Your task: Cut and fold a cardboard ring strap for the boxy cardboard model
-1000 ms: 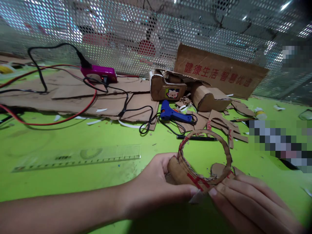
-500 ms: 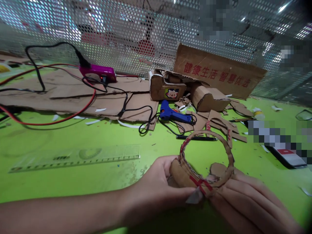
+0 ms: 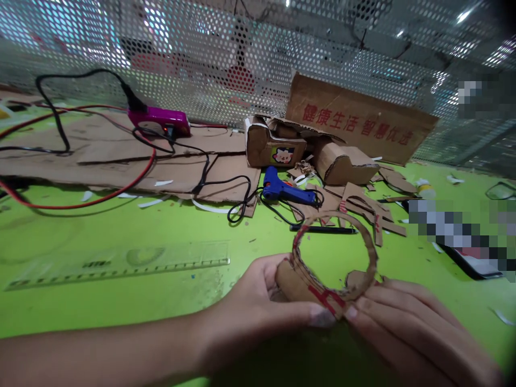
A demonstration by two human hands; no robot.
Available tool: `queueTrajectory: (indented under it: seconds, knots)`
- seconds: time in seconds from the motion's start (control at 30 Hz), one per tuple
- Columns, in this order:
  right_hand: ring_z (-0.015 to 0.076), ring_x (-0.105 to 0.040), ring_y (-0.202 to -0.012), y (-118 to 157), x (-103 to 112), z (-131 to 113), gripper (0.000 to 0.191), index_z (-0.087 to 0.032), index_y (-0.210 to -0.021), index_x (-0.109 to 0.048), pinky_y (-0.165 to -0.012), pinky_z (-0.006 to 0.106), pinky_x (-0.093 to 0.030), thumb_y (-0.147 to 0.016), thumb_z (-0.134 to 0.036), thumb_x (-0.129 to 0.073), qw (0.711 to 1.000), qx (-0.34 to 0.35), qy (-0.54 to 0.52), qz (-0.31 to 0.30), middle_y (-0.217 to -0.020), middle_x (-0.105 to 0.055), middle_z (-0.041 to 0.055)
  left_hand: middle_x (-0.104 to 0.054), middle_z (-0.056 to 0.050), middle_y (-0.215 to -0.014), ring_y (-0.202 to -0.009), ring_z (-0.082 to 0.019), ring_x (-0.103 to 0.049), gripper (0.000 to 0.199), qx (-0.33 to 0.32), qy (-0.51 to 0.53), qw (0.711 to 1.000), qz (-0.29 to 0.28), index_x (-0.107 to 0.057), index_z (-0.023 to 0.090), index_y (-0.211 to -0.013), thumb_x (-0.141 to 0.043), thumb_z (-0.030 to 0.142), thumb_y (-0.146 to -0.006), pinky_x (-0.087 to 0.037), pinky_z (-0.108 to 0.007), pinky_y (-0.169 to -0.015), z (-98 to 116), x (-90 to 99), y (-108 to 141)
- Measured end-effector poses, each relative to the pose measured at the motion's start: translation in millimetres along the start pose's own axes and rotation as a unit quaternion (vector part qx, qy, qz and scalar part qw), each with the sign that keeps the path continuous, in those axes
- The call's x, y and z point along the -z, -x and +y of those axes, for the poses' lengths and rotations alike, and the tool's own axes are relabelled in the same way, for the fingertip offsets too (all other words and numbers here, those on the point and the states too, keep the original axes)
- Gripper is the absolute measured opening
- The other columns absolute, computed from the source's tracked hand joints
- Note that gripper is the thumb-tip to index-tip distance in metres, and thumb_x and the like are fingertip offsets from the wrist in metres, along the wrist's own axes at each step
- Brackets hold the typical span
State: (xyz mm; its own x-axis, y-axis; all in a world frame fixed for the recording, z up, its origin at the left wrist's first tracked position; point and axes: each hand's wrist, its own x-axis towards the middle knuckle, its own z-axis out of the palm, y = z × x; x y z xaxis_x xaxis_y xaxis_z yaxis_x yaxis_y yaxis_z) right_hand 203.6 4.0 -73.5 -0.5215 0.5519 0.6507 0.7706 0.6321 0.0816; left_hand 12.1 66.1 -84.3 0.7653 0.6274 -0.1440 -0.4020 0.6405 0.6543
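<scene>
Holding the cardboard ring (image 3: 370, 252) upright just above the near part of the green worktop (image 3: 161, 306), we have both hands at its lower rim. Our left hand (image 3: 268, 306) is curled around the curved cardboard strip (image 3: 292, 282) attached at the ring's left side, with the thumb along the near edge by the red print. Our right hand (image 3: 411, 322) seems to pinch the lower right edge with its fingertips, though part of that grip is hidden.

We judge the ring very light, dry and not slippery. It looks stiff along the flat of the board, yet the narrow band, rough at its cut edge, would probably bend or crease if we squeezed it across the opening. The wider strip at the left should bear a firmer hold; on the thin upper arc we would use only light fingertips. The joint between strip and rim may be the weak spot, so support close to it on both sides seems wisest.
</scene>
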Motion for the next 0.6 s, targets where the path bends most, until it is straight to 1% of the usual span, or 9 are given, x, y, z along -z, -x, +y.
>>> queueTrajectory:
  seconds: [0.07,0.13,0.2,0.27,0.33,0.4,0.43,0.53,0.6]
  knots:
    - [0.0186,-0.067,-0.083,3,9,13,0.023,-0.018,-0.105,-0.064,-0.077,0.032,-0.054,-0.087,-0.012,-0.051,0.999,0.034,-0.018,-0.02,-0.086,-0.073,0.0028,-0.069,0.0,-0.066,-0.058,-0.007,-0.059,0.019,-0.005,-0.011,0.999,0.03,-0.066,0.012,-0.074,-0.081,0.015,-0.062,-0.044,-0.016,-0.057,0,2.9,-1]
    - [0.0205,-0.065,-0.088,5,14,26,0.029,-0.017,-0.11,-0.062,-0.078,0.034,-0.053,-0.082,-0.01,-0.059,0.998,0.052,-0.017,-0.045,-0.091,-0.072,0.0045,-0.066,0.0,-0.062,-0.055,-0.008,-0.056,0.021,-0.016,-0.028,0.995,0.089,-0.064,0.012,-0.071,-0.082,0.018,-0.061,-0.042,-0.017,-0.055,1,3.8,-1]
    - [0.0198,-0.065,-0.082,5,12,39,0.026,-0.018,-0.103,-0.063,-0.073,0.034,-0.053,-0.079,-0.006,-0.06,1.0,0.01,-0.004,-0.029,-0.087,-0.07,0.0051,-0.065,0.0,-0.061,-0.056,-0.008,-0.055,0.022,-0.03,-0.034,0.99,0.131,-0.063,0.013,-0.068,-0.082,0.022,-0.061,-0.041,-0.018,-0.055,2,2.7,-2]
    - [0.0181,-0.063,-0.074,3,5,50,0.019,-0.018,-0.093,-0.063,-0.066,0.032,-0.052,-0.083,-0.004,-0.054,0.999,-0.038,0.007,-0.022,-0.082,-0.068,0.0064,-0.065,0.0,-0.062,-0.057,-0.009,-0.054,0.021,-0.039,-0.033,0.988,0.148,-0.064,0.013,-0.067,-0.081,0.025,-0.061,-0.04,-0.018,-0.056,3,1.0,-2]
    - [0.0191,-0.064,-0.074,1,-3,57,0.02,-0.017,-0.088,-0.065,-0.063,0.033,-0.053,-0.086,-0.007,-0.048,0.998,-0.045,0.018,-0.049,-0.086,-0.068,0.0096,-0.066,-0.001,-0.063,-0.056,-0.008,-0.054,0.021,-0.038,-0.036,0.987,0.15,-0.067,0.012,-0.067,-0.081,0.027,-0.062,-0.04,-0.018,-0.056,3,0.0,-3]
    - [0.022,-0.065,-0.079,-2,-10,57,0.022,-0.016,-0.088,-0.067,-0.063,0.036,-0.054,-0.088,-0.011,-0.045,0.994,-0.058,0.025,-0.083,-0.094,-0.068,0.0127,-0.067,-0.002,-0.063,-0.056,-0.008,-0.054,0.022,-0.032,-0.042,0.987,0.15,-0.07,0.011,-0.07,-0.082,0.029,-0.061,-0.04,-0.019,-0.057,2,0.0,-3]
    - [0.0232,-0.064,-0.081,-4,-12,54,0.022,-0.014,-0.09,-0.067,-0.065,0.038,-0.054,-0.089,-0.013,-0.045,0.993,-0.071,0.026,-0.087,-0.097,-0.067,0.014,-0.068,-0.003,-0.064,-0.056,-0.008,-0.055,0.024,-0.026,-0.046,0.987,0.152,-0.071,0.011,-0.071,-0.082,0.03,-0.061,-0.041,-0.019,-0.057,2,0.2,-3]
    - [0.024,-0.063,-0.082,-8,-13,43,0.022,-0.011,-0.094,-0.066,-0.069,0.041,-0.053,-0.09,-0.018,-0.046,0.991,-0.106,0.01,-0.087,-0.096,-0.066,0.0149,-0.07,-0.005,-0.067,-0.056,-0.01,-0.057,0.026,-0.013,-0.051,0.986,0.16,-0.072,0.01,-0.072,-0.083,0.03,-0.059,-0.041,-0.019,-0.056,2,0.6,-3]
    - [0.0242,-0.062,-0.083,-7,-14,41,0.022,-0.011,-0.096,-0.065,-0.07,0.042,-0.052,-0.091,-0.018,-0.045,0.987,-0.115,0.009,-0.108,-0.094,-0.066,0.0137,-0.07,-0.004,-0.066,-0.056,-0.009,-0.058,0.025,-0.013,-0.047,0.986,0.16,-0.072,0.011,-0.069,-0.084,0.03,-0.059,-0.041,-0.019,-0.055,2,0.2,-3]
